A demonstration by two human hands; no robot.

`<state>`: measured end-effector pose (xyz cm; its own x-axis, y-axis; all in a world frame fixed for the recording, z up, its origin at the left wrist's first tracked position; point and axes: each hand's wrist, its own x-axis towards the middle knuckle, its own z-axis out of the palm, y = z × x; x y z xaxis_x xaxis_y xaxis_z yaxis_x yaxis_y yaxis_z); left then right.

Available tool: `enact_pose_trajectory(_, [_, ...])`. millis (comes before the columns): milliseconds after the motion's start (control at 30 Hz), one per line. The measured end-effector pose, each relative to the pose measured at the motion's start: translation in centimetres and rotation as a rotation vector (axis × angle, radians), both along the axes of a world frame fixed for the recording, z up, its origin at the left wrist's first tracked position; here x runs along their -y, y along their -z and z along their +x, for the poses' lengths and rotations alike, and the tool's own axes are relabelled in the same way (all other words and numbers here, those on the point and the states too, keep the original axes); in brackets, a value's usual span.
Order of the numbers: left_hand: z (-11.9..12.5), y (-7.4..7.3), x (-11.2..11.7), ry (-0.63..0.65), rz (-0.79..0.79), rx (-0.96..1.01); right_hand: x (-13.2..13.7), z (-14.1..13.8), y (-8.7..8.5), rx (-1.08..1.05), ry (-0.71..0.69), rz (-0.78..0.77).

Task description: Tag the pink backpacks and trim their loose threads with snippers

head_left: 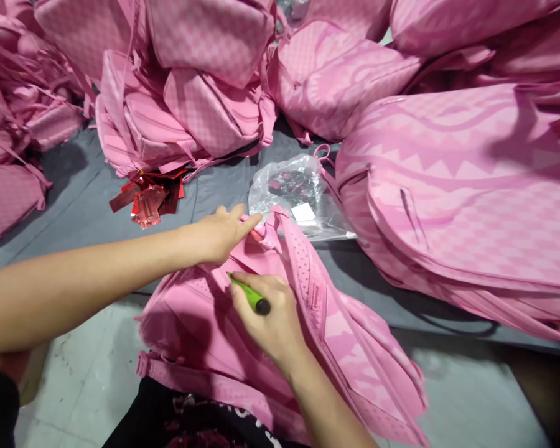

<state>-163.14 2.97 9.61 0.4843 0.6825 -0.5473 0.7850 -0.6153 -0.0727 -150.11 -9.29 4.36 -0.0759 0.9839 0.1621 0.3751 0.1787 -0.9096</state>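
Note:
A pink backpack (261, 367) lies across my lap and against the table edge, its opening and straps toward me. My left hand (221, 235) rests at the top of the bag, fingers over the fabric near the top loop; whether they grip it is hard to see. In my right hand (273, 314) is a green marker pen (248, 294) with a black end, its tip pointing at the inside of the bag below my left hand. Just beyond the bag lies a clear plastic bag (292, 186) with small dark items and a white label in it.
Pink bags (191, 112) are piled along the back of the grey-covered table (205, 193). A large patterned pink backpack (471, 186) takes up the right side. Red shiny tags (149, 199) lie at the left centre. Below the table edge, a tiled floor (79, 373) shows.

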Motion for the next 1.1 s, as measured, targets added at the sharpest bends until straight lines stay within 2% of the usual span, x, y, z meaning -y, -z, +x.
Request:
enact_pose_trajectory(133, [-3.0, -0.1, 1.1, -0.027, -0.012, 0.044, 1.7, -1.7, -0.4, 0.063, -0.152, 0.105])
enact_pose_trajectory(267, [-5.3, 0.3, 2.0, -0.075, 0.027, 0.113, 1.4, -2.3, 0.7, 0.083, -0.202, 0.162])
enact_pose_trajectory(367, [-4.9, 0.2, 2.3, -0.149, 0.010, 0.029, 0.8, -2.0, 1.4, 0.063, -0.165, 0.151])
enact_pose_trajectory(500, [-2.8, -0.1, 2.9, -0.215, 0.032, -0.141, 0.6, -1.6, 1.4, 0.098, -0.189, 0.119])
enact_pose_trajectory(633, [-1.6, -0.1, 3.1, -0.194, 0.118, -0.256, 0.5, -1.6, 1.3, 0.107, -0.214, 0.093])
enact_pose_trajectory(733, [-1.7, -0.6, 2.3, -0.137, 0.031, -0.230, 0.2, -1.3, 1.6, 0.106, -0.183, 0.142])
enact_pose_trajectory(867, [-2.3, -1.0, 0.9, -0.137, -0.117, -0.155, -0.3, -0.8, 1.9, 0.129, -0.165, 0.173])
enact_pose_trajectory(1100, [-3.1, -0.3, 0.8, -0.162, -0.100, -0.082, -0.9, -0.7, 2.2, 0.120, -0.177, 0.163])
